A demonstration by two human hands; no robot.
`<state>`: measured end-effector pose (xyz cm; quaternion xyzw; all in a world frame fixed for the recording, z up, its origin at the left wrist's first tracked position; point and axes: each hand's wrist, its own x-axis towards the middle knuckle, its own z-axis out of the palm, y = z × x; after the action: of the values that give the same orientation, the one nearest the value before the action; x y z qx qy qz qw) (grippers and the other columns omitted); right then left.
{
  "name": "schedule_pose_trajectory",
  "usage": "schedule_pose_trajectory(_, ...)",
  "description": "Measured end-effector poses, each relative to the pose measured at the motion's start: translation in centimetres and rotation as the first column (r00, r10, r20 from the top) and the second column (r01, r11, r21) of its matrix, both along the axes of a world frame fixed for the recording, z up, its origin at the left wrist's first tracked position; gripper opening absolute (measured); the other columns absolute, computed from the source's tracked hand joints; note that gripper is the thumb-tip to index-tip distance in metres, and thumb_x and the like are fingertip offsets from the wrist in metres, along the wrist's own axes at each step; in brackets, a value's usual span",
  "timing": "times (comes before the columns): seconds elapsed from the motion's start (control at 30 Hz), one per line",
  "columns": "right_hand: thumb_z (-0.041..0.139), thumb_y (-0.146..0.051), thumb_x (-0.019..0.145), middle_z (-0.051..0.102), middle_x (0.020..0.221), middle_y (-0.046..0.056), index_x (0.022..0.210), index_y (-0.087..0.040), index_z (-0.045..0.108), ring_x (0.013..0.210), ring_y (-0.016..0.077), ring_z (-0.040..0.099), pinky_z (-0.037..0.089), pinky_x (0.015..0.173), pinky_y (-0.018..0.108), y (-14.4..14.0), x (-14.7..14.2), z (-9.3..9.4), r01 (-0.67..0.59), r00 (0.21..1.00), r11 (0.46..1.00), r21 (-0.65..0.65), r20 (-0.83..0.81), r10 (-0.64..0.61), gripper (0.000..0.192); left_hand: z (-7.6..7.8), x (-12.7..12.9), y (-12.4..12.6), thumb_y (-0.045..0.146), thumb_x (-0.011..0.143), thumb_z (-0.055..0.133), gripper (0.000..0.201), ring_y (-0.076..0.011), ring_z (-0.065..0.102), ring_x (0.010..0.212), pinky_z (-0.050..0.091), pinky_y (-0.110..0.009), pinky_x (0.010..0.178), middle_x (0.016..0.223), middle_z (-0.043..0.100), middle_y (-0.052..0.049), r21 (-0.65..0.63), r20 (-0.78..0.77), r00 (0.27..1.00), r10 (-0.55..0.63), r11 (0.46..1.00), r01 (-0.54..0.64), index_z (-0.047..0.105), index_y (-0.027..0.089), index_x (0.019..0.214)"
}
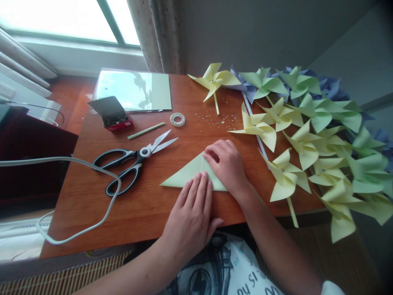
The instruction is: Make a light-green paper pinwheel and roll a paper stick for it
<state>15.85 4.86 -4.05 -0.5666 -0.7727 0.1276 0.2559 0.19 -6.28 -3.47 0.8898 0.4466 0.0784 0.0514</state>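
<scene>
Head view
Folded paper: a pale green sheet (187,174) lay folded into a triangle on the wooden tabletop (144,205), near the front edge, its long side toward the person.
Left hand: the left hand (192,211) lay flat and open, palm down, fingertips pressing the triangle's lower edge; it gripped nothing.
Right hand: the right hand (225,164) rested at 2 o'clock from the left hand, fingers curled loosely, their tips pressing the triangle's upper right fold; nothing was clasped in it.
Scissors: black-handled scissors (132,164) lay at 9 o'clock from the paper, blades slightly parted and pointing toward 2 o'clock.
Cable: a white cable (113,192) looped over the tabletop's left part, crossing the scissor handles.
Tape roll: a small tape roll (177,119) sat at 12 o'clock from the paper.
Straw: a green straw (146,130) lay just left of the tape roll.
Box: a small open red box (113,116) stood at 10 o'clock from the scissors.
Folder: a clear folder (132,90) holding paper lay at the far edge.
Pinwheels: yellow, green and blue paper pinwheels (303,135) were heaped at 3 o'clock, spilling past the tabletop's right edge.
</scene>
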Motion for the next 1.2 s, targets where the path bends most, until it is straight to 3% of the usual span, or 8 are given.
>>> schedule_pose_trajectory(0.17,0.064,-0.018,0.097,0.072,0.091,0.006,0.093,-0.021,0.075,0.092,0.0244,0.06,0.05,0.086,0.036,0.0,0.0,0.3,-0.047,0.999,0.999,-0.019,0.024,0.047,0.013,-0.1,-0.2,-0.1,0.059,0.101,0.037,0.082,-0.0406,0.03,0.153,0.013,-0.049,0.127,0.163,0.033,-0.028,-0.028,-0.018,1.0,-0.02,0.999,0.019,0.04,-0.004,0.152)
schedule_pose_trajectory(0.4,0.063,-0.02,0.098,0.072,0.094,0.006,0.094,-0.022,0.076,0.093,0.0244,0.06,0.049,0.085,0.036,-0.1,-0.2,0.7,-0.016,0.997,0.998,-0.053,0.075,0.02,0.013,-0.3,-0.7,-0.2,0.085,0.083,0.04,0.116,-0.0468,0.015,0.155,0.011,-0.056,0.126,0.164,0.022,-0.035,-0.09,0.004,0.996,-0.091,0.992,0.091,0.03,-0.005,0.157)
schedule_pose_trajectory(0.6,0.062,-0.02,0.098,0.072,0.095,0.006,0.093,-0.022,0.075,0.094,0.0249,0.059,0.048,0.087,0.037,0.0,-0.3,1.2,-0.033,0.992,0.996,-0.084,0.118,0.043,0.014,0.2,-0.7,0.1,0.085,0.075,0.056,0.116,-0.0483,0.014,0.155,0.015,-0.059,0.123,0.167,0.02,-0.03,-0.139,0.018,0.993,-0.118,0.983,0.119,0.018,0.021,0.164)
schedule_pose_trajectory(0.77,0.059,-0.019,0.099,0.073,0.098,0.007,0.095,-0.021,0.075,0.096,0.0252,0.059,0.048,0.09,0.039,-0.1,-0.1,1.8,-0.052,0.991,0.993,-0.102,0.121,0.064,0.016,0.1,-0.7,0.0,0.082,0.076,0.059,0.121,-0.0474,0.009,0.156,0.011,-0.058,0.125,0.165,0.017,-0.035,-0.136,-0.002,0.995,-0.102,0.986,0.1,0.021,0.006,0.162)
schedule_pose_trajectory(0.87,0.057,-0.021,0.099,0.073,0.109,0.01,0.109,-0.019,0.073,0.101,0.0272,0.06,0.049,0.094,0.043,-1.5,0.3,2.2,-0.081,0.987,0.992,-0.095,0.133,0.094,0.019,-0.1,-0.6,-0.1,0.082,0.077,0.058,0.12,-0.0468,0.008,0.156,0.011,-0.057,0.125,0.165,0.016,-0.035,-0.135,-0.017,0.995,-0.097,0.986,0.094,0.024,0.002,0.16)
schedule_pose_trajectory(0.97,0.054,-0.018,0.097,0.068,0.126,0.014,0.131,-0.015,0.063,0.115,0.0307,0.058,0.048,0.101,0.048,-4.3,0.9,2.2,-0.076,0.987,0.996,-0.037,0.14,0.08,0.035,-0.3,-0.6,-0.1,0.079,0.078,0.059,0.116,-0.0474,0.008,0.156,0.011,-0.058,0.125,0.165,0.017,-0.035,-0.121,-0.011,0.994,-0.106,0.987,0.104,0.029,0.001,0.158)
schedule_pose_trajectory(1.07,0.055,-0.012,0.093,0.064,0.134,0.015,0.135,-0.017,0.061,0.125,0.0332,0.054,0.047,0.106,0.052,-7.2,1.7,1.2,-0.066,0.991,0.998,0.016,0.12,0.064,0.042,-0.4,-0.6,-0.1,0.078,0.078,0.06,0.115,-0.0474,0.009,0.156,0.012,-0.058,0.125,0.165,0.018,-0.035,-0.105,0.0,0.995,-0.1,0.989,0.1,0.03,0.002,0.158)
schedule_pose_trajectory(1.2,0.054,-0.004,0.088,0.064,0.133,0.015,0.136,-0.019,0.06,0.123,0.0331,0.055,0.05,0.106,0.054,-9.5,2.9,-0.4,0.035,0.997,0.995,0.091,0.069,-0.042,0.051,-0.2,-0.6,0.0,0.077,0.077,0.063,0.115,-0.0475,0.01,0.156,0.014,-0.058,0.124,0.165,0.018,-0.035,-0.116,-0.004,0.995,-0.096,0.989,0.095,0.028,0.004,0.159)
